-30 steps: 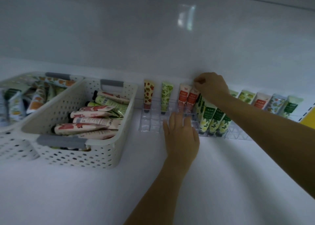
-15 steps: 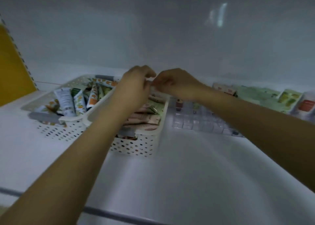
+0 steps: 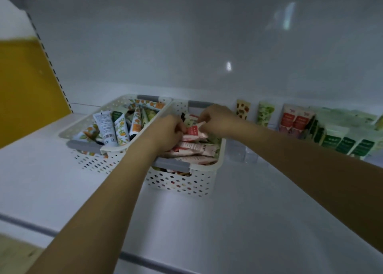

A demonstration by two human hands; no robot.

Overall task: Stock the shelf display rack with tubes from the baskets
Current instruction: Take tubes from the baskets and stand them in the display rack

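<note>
Nearest you lay the white shelf (image 3: 207, 222), with both your forearms stretched across it to the right basket (image 3: 221, 149), a white perforated one touching the left basket (image 3: 83, 126) beside it. Your left grip (image 3: 167, 132) was curled down into the pile of pink tubes (image 3: 194, 149) in the right basket; I cannot tell whether it held one. Your right grip (image 3: 215, 118), just opposite, pinched the end of a red-and-white tube (image 3: 193, 130) raised a little above that pile. The left basket held orange-printed tubes (image 3: 121, 129) leaning at all angles. Further right, the clear display rack (image 3: 242, 151) stood just beside the right basket, with standing tubes (image 3: 294, 120) in its back and right-hand slots. A yellow side panel (image 3: 24, 83) closed the shelf at far left.
</note>
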